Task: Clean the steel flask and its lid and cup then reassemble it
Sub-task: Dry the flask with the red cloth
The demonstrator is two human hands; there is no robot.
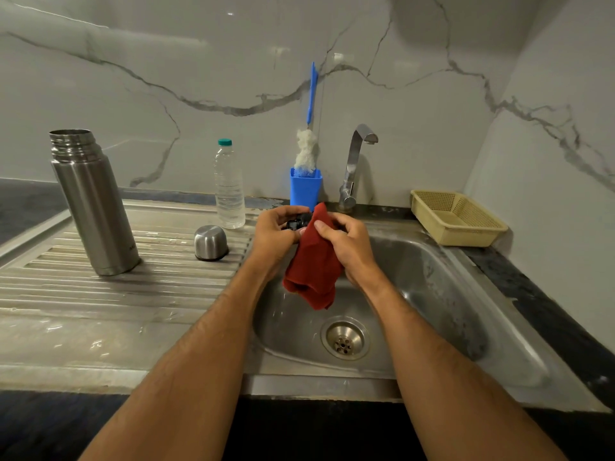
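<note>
Far on your left, the steel flask (95,204) stands upright on the ribbed draining board (100,284), with its mouth open at the top and its long side pointing straight up. A bit to the right, the steel cup (210,242) sits upside down on the same board, and a clear water bottle (229,186) stands just behind it. Next comes your left hand (278,232), held over the sink (449,294). Its fingers curl round a small black part, which is probably the lid (297,223), though most of it is hidden so you can't be sure. Just to the right, touching the lid, is the red cloth (316,264). Your right hand (346,242) pinches the cloth at the top and presses it against the lid, while the rest of the cloth hangs down toward the drain (345,339). Behind your hands a blue holder (305,191) keeps a bottle brush (307,151), and the tap (356,164) stands beside it. A yellow basket (456,217) sits far right. You seem to be wiping the lid. The flask is well off to your left, so your left hand is the nearer one to carry the lid over, and the lid must go down onto that open top.
</note>
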